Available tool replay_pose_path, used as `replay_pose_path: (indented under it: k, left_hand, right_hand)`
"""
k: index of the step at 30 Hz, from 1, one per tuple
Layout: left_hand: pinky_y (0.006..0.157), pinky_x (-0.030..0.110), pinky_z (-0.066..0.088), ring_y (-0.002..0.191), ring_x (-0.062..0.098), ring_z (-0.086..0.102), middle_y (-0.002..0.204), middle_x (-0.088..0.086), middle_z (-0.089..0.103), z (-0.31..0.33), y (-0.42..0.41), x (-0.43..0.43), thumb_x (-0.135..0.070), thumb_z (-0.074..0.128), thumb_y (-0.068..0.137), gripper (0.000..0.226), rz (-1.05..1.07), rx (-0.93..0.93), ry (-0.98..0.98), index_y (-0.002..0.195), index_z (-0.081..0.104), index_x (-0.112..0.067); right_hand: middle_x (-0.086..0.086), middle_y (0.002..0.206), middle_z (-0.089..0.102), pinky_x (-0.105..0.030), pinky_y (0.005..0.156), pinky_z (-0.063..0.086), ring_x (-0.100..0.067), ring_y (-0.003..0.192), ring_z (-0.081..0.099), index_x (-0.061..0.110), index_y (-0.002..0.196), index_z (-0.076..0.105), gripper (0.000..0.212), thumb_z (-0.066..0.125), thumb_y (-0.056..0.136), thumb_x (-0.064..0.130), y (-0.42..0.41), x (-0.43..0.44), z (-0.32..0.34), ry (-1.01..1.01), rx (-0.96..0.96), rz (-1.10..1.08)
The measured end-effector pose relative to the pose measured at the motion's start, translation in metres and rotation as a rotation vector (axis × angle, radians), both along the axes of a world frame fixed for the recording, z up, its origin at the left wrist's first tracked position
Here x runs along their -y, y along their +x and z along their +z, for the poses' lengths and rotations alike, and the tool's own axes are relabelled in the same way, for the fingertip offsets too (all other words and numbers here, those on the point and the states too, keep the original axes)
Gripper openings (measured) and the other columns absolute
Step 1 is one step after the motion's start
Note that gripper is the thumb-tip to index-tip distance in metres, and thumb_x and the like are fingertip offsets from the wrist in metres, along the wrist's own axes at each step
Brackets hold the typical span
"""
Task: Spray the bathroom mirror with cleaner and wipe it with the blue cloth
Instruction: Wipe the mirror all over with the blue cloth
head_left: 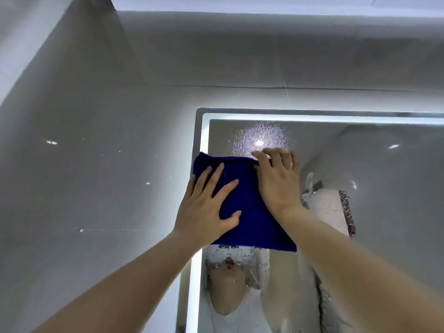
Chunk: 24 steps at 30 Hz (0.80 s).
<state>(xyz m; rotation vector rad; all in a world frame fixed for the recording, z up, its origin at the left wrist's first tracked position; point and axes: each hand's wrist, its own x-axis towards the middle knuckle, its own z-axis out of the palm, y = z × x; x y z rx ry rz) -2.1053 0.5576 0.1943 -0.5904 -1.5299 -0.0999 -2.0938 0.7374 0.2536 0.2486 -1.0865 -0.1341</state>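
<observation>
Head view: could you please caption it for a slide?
Left hand and right hand press blue cloth against sprayed mirror.

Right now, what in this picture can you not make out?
- Head view: the mirror runs off the right and bottom edges.
- Head view: the part behind the cloth is covered by it, the left hand and the right hand.
- Head view: the reflection under the cloth is blurred by spray drops.

cloth (249,217) on mirror (384,176) top-left | left hand (206,207), right hand (276,181) on cloth
</observation>
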Motion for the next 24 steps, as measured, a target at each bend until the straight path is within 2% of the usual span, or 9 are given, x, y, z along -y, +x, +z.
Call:
replay_pose_path:
  k: [5, 7, 11, 13, 15, 17, 20, 22, 24]
  left_hand:
    - [0.116, 0.038, -0.003, 0.144, 0.02, -0.008, 0.158, 0.0, 0.001, 0.015, 0.013, 0.006, -0.062, 0.046, 0.081, 0.068, 0.001, 0.208, -0.115, 0.141, 0.025, -0.038]
    - [0.116, 0.037, 0.004, 0.144, 0.017, -0.006, 0.157, -0.002, 0.0, 0.026, 0.023, 0.013, -0.059, 0.056, 0.079, 0.079, -0.03, 0.34, -0.161, 0.143, 0.018, -0.033]
    - [0.109, 0.038, 0.033, 0.14, 0.019, 0.022, 0.156, -0.002, 0.008, 0.048, 0.036, 0.033, -0.043, 0.077, 0.068, 0.117, -0.146, 0.569, -0.192, 0.148, -0.004, -0.022]
    - [0.11, 0.036, 0.032, 0.14, 0.021, 0.023, 0.157, 0.001, 0.006, 0.049, 0.039, 0.036, -0.036, 0.082, 0.064, 0.127, -0.123, 0.574, -0.224, 0.148, -0.013, -0.02]
    - [0.115, 0.034, 0.021, 0.143, 0.02, 0.013, 0.157, 0.003, 0.002, 0.042, 0.039, 0.032, -0.037, 0.08, 0.065, 0.129, -0.064, 0.511, -0.228, 0.147, -0.018, -0.017]
    - [0.118, 0.035, 0.008, 0.145, 0.017, 0.0, 0.158, 0.0, 0.0, 0.036, 0.035, 0.027, -0.039, 0.076, 0.07, 0.125, -0.002, 0.439, -0.223, 0.145, -0.021, -0.014]
    - [0.118, 0.04, 0.0, 0.144, 0.018, -0.013, 0.158, -0.003, -0.008, 0.033, 0.03, 0.026, -0.04, 0.072, 0.074, 0.121, 0.044, 0.416, -0.173, 0.144, -0.023, -0.014]
    - [0.116, 0.04, -0.001, 0.143, 0.019, -0.017, 0.156, -0.003, -0.017, 0.031, 0.027, 0.029, -0.04, 0.067, 0.078, 0.116, 0.056, 0.419, -0.124, 0.143, -0.025, -0.015]
    - [0.116, 0.039, 0.0, 0.143, 0.019, -0.017, 0.156, -0.004, -0.018, 0.03, 0.023, 0.031, -0.037, 0.063, 0.081, 0.11, 0.058, 0.405, -0.118, 0.143, -0.025, -0.016]
  right_hand:
    - [-0.008, 0.1, 0.067, -0.039, 0.097, 0.032, -0.025, 0.099, 0.047, 0.014, 0.094, 0.066, 0.023, 0.047, 0.083, 0.011, 0.013, 0.002, 0.002, 0.406, -0.096, -0.285]
    - [-0.007, 0.093, 0.068, -0.035, 0.085, 0.036, -0.025, 0.09, 0.052, 0.011, 0.09, 0.07, 0.027, 0.044, 0.082, 0.011, 0.019, 0.003, 0.001, 0.376, 0.003, -0.342]
    - [-0.013, 0.092, 0.067, -0.036, 0.072, 0.051, -0.032, 0.084, 0.061, 0.006, 0.078, 0.073, 0.031, 0.042, 0.074, 0.013, 0.036, 0.042, -0.012, 0.17, 0.263, -0.432]
    - [-0.025, 0.132, 0.051, -0.042, 0.091, 0.047, -0.04, 0.116, 0.05, -0.004, 0.101, 0.07, 0.031, 0.053, 0.081, 0.012, 0.041, 0.069, -0.022, 0.116, 0.463, -0.474]
    - [-0.024, 0.155, 0.013, -0.045, 0.114, 0.024, -0.04, 0.141, 0.016, -0.01, 0.134, 0.042, 0.047, 0.047, 0.093, 0.012, 0.033, 0.078, -0.04, 0.091, 0.683, -0.546]
    - [-0.025, 0.152, 0.022, -0.043, 0.113, 0.029, -0.038, 0.142, 0.02, -0.004, 0.14, 0.035, 0.055, 0.054, 0.09, 0.009, 0.022, 0.076, -0.059, 0.111, 0.677, -0.421]
    - [-0.009, 0.15, 0.034, -0.039, 0.077, 0.058, -0.021, 0.139, 0.032, 0.023, 0.133, 0.045, 0.055, 0.063, 0.082, 0.009, 0.015, 0.065, -0.069, 0.062, 0.669, 0.006]
    - [0.0, 0.152, 0.034, -0.044, 0.069, 0.058, -0.02, 0.14, 0.03, 0.035, 0.134, 0.042, 0.042, 0.044, 0.092, 0.031, 0.019, 0.065, -0.068, 0.048, 0.651, -0.028]
    - [0.004, 0.151, 0.037, -0.056, 0.078, 0.053, -0.03, 0.138, 0.036, 0.043, 0.136, 0.039, 0.045, 0.032, 0.092, 0.049, 0.025, 0.065, -0.066, 0.014, 0.675, -0.117]
